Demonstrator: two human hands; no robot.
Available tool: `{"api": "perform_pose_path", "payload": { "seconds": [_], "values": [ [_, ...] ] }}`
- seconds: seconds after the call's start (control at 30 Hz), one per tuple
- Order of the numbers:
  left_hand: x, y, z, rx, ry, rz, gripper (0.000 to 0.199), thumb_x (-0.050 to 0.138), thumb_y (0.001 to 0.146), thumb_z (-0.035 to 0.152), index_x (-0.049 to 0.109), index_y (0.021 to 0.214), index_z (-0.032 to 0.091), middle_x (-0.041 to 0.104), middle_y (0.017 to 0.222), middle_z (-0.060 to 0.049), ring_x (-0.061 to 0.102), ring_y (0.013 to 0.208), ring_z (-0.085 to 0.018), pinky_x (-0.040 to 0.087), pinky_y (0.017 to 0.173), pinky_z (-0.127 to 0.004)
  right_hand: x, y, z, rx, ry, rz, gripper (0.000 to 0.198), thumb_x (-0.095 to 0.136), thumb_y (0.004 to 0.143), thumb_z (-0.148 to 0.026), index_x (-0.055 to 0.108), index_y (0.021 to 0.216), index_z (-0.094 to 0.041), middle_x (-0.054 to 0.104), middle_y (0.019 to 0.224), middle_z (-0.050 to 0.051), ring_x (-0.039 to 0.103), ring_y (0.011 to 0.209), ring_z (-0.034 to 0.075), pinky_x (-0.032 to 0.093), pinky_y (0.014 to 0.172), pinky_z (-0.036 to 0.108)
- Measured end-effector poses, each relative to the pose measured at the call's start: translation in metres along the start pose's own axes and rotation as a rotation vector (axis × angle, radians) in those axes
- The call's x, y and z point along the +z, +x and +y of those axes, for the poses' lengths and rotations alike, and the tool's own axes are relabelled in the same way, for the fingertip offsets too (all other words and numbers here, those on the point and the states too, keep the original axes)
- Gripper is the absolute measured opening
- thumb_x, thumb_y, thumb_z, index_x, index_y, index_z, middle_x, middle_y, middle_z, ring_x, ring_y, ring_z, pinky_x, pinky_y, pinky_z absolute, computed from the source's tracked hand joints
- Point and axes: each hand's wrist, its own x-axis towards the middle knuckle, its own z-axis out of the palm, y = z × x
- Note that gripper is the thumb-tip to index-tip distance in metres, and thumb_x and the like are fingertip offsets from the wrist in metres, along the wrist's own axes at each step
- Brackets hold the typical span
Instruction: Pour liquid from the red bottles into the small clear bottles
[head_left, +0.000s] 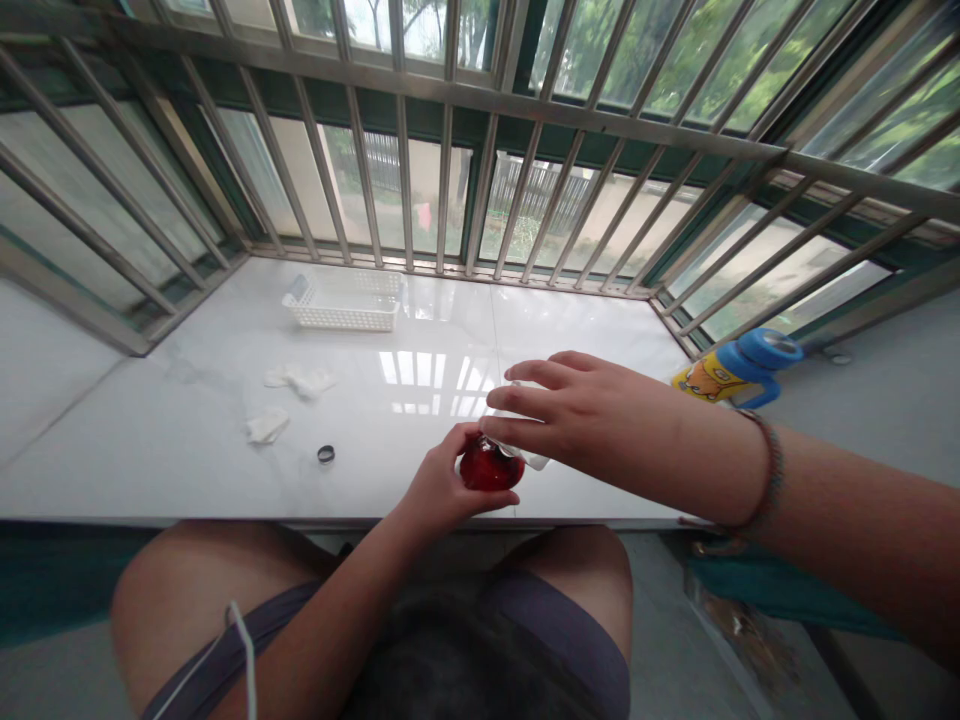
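My left hand (444, 476) curls around a glossy, round red glass-like container (491, 470) just above the table's front edge. Its top is partly covered, so I cannot tell its exact kind. Over it reaches my right hand (559, 400), palm down, fingers stretched to the left, with a white tissue (537, 461) under the palm against the container's upper side. The right thumb is hidden. To the left lie a small dark ring (325, 454), a crumpled white tissue (267, 426) and another crumpled tissue (304, 381).
A white perforated plastic basket (343, 318) stands at the back of the glossy white tabletop (420, 375). At the right, a blue and yellow bottle (724, 370) with a handle stands beyond my right forearm. Metal window bars (469, 270) enclose the far side.
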Motion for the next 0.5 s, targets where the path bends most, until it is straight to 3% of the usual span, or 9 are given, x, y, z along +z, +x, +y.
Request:
{"api": "perform_pose_path", "payload": {
  "seconds": [0.27, 0.5],
  "values": [
    [0.0008, 0.0010, -0.0001, 0.013, 0.011, 0.000, 0.081, 0.103, 0.063, 0.046, 0.062, 0.130, 0.023, 0.075, 0.119, -0.005, 0.071, 0.109, -0.028, 0.059, 0.094, -0.039, -0.0018, 0.0008, -0.0002, -0.015, -0.028, -0.008, 0.028, 0.069, 0.104, -0.026, 0.069, 0.132, -0.027, 0.072, 0.134, 0.006, 0.066, 0.122, 0.030, 0.058, 0.092, 0.045],
    [0.0011, 0.0021, 0.0001, 0.006, 0.009, -0.002, 0.081, 0.103, 0.063, 0.046, 0.063, 0.129, 0.022, 0.075, 0.117, -0.005, 0.071, 0.108, -0.028, 0.059, 0.092, -0.038, 0.0039, 0.0008, -0.0019, -0.018, -0.015, 0.065, 0.026, 0.073, 0.101, -0.021, 0.072, 0.126, -0.027, 0.073, 0.129, 0.005, 0.066, 0.121, 0.030, 0.058, 0.089, 0.045]
  ]
}}
